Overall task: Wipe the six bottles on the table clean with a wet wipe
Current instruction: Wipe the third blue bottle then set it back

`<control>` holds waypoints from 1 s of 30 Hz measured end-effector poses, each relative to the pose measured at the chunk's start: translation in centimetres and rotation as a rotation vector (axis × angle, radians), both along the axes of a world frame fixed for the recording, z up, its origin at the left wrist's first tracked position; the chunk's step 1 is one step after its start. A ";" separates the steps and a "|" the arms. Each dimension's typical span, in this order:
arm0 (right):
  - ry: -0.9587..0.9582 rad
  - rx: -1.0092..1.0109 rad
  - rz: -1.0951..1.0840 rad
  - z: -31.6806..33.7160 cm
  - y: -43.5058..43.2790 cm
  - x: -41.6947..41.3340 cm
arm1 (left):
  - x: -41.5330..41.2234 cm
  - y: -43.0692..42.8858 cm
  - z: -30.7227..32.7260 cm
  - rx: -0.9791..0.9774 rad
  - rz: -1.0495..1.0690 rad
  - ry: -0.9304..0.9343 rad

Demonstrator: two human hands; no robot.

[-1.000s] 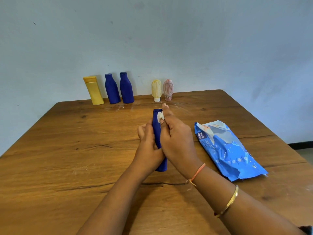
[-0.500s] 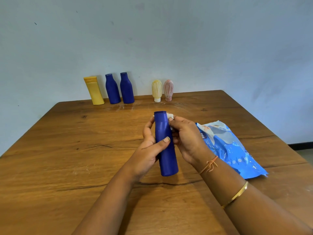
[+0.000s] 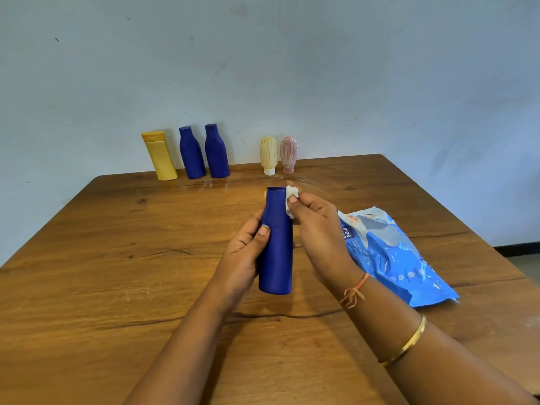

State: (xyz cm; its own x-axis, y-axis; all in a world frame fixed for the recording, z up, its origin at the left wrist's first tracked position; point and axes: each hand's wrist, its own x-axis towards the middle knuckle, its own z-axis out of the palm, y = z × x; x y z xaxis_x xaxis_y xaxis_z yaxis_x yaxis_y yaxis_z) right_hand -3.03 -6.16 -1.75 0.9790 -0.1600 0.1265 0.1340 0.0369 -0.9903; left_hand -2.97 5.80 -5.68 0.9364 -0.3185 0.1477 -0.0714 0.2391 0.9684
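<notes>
Item: tall dark-blue plastic bottle (image 3: 276,247), clasped by left hand (image 3: 244,258); right hand (image 3: 317,229) pinched crumpled white wet wipe (image 3: 291,198) against neck. Risk: wipe pressure might tip it loose.

The table (image 3: 117,258) is brown wood with visible grain, dark cracks and a low sheen. The held blue bottle (image 3: 276,252) looks like smooth matt plastic, as do the yellow bottle (image 3: 160,156) and two blue bottles (image 3: 204,153) at the back. The wipe (image 3: 290,197) is crumpled white cloth-like material. The blue wipes pack (image 3: 391,258) is glossy, wrinkled plastic film. The bangle (image 3: 409,343) shines like polished metal.
</notes>
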 end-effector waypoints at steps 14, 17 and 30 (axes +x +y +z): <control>-0.022 0.141 -0.169 1.0 -2.3 1.3 | 0.3 -0.1 -2.4 0.410 0.317 -0.381; -0.082 0.077 -0.211 2.0 -2.6 1.2 | 0.5 -0.1 -2.9 0.496 0.362 -0.438; -0.481 -0.974 -0.093 0.0 0.0 -1.0 | 0.3 0.0 -3.1 0.511 0.430 -0.462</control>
State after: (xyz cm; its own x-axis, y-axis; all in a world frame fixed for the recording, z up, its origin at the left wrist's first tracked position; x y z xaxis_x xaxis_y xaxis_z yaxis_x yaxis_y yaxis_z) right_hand -4.04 -6.17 -1.74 0.7825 0.1454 0.6055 0.4767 -0.7654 -0.4324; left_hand -2.66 5.76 -8.79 0.8723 -0.0776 0.4827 -0.4755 -0.3638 0.8009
